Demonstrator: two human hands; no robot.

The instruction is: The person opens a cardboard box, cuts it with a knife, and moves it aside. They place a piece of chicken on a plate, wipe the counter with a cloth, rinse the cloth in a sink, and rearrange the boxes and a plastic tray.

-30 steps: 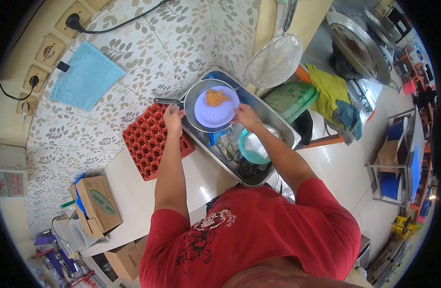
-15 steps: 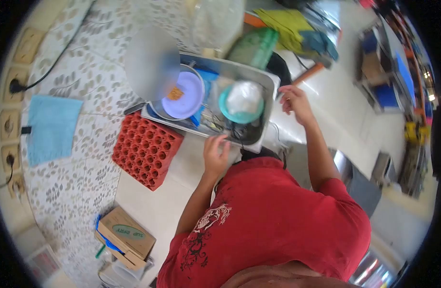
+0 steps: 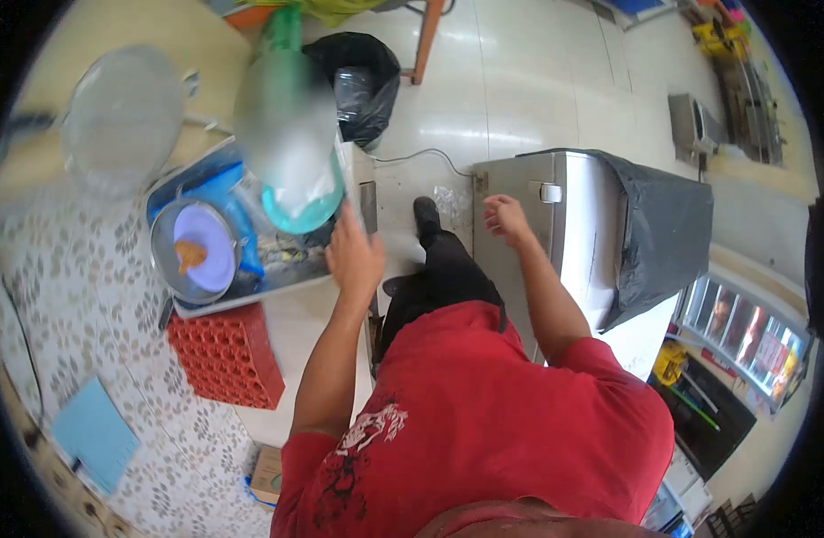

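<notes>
My left hand (image 3: pixel 356 255) is at the near right corner of a metal basin (image 3: pixel 291 280), fingers stretched out along the rim, holding nothing visible. In the basin stand a teal bowl (image 3: pixel 306 218) with a white plastic bag in it and a metal pot (image 3: pixel 163 255). A purple dish (image 3: pixel 204 229) with an orange-brown heap of food lies in the pot. My right hand (image 3: pixel 505 220) hangs in the air, fingers loosely bent and apart, with nothing in it. It is nearest to a white chest freezer (image 3: pixel 582 242) with a latch (image 3: pixel 544 191).
Red egg trays (image 3: pixel 224 354) are stacked beside the basin. A black bag (image 3: pixel 358 90) lies on the floor behind it. A black cover (image 3: pixel 667 233) drapes the freezer, and a cable (image 3: pixel 421 154) runs along the floor. A blurred smudge hides part of the basin.
My view and body have turned right, so the basin has shifted left and the freezer has come into sight. My left hand is now by the rim corner; my right hand is near the freezer.
</notes>
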